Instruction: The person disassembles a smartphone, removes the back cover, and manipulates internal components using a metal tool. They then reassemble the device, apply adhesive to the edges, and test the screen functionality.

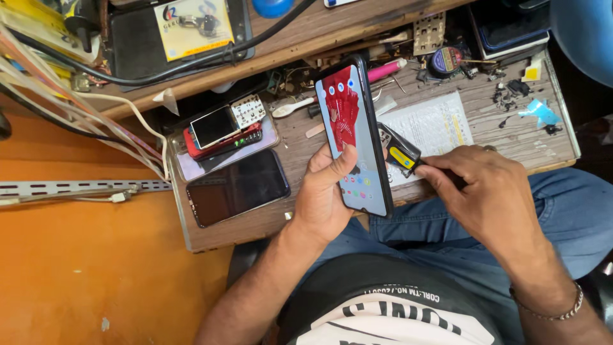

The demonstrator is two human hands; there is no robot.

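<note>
The left hand [322, 198] grips a lit smartphone [353, 137], fingers wrapped behind it, thumb on the glass at 6 o'clock. At 3 o'clock, the right hand [488, 191] pinches a black-and-yellow tool [399, 153] touching the phone's edge above the wooden workbench [447, 96].

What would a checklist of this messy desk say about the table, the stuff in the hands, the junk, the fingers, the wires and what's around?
Surface: worn wooden workbench, scratched, crowded.
Job's things: lit black smartphone with red picture, held upright; small black tool with yellow label beside its edge.
Clutter: stacked old phones, dark glass-screened phone, printed paper sheet, pink pen, small parts.
Fingers: left hand wraps the smartphone; right hand pinches the tool.
Cables: black cable across shelf; pale wires at left.
Surroundings: orange wall, blue jeans.
</note>
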